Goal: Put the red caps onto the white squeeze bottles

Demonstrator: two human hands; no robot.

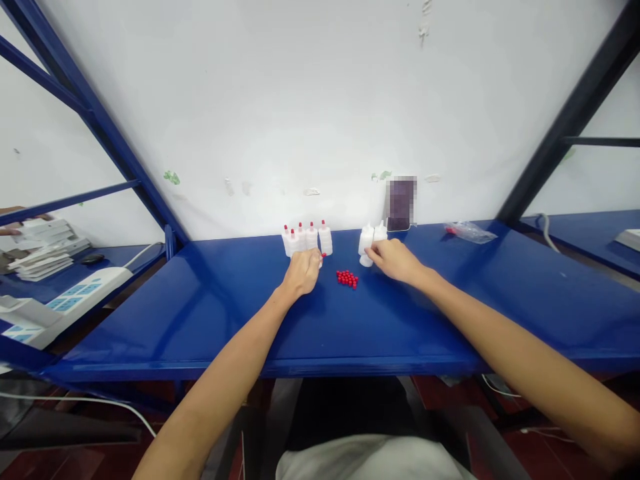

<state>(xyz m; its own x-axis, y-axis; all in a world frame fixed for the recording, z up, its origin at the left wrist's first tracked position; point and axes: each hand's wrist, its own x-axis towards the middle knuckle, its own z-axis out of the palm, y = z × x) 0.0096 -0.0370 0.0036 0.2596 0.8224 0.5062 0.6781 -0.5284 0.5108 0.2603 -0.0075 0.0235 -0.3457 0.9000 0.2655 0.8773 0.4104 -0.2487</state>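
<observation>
My left hand [301, 270] is closed around a small white squeeze bottle, mostly hidden by the fingers; its red cap [323, 255] pokes out to the right. Just behind it stand several white bottles [325, 241] with red caps. On the other side, my right hand [396, 259] pinches a white squeeze bottle [367, 259] whose base faces me, seemingly tilted. White bottles [381, 233] without red caps stand right behind those fingers. Between my hands lies a cluster of small red caps [347, 279] on the blue table.
A phone-like dark panel [401, 203], partly pixelated, leans on the white wall. A clear plastic bag [470, 232] with something red lies at the back right of the blue table [210, 320]. Blue frame posts [115, 143] rise at the left; a power strip [75, 300] sits beyond them.
</observation>
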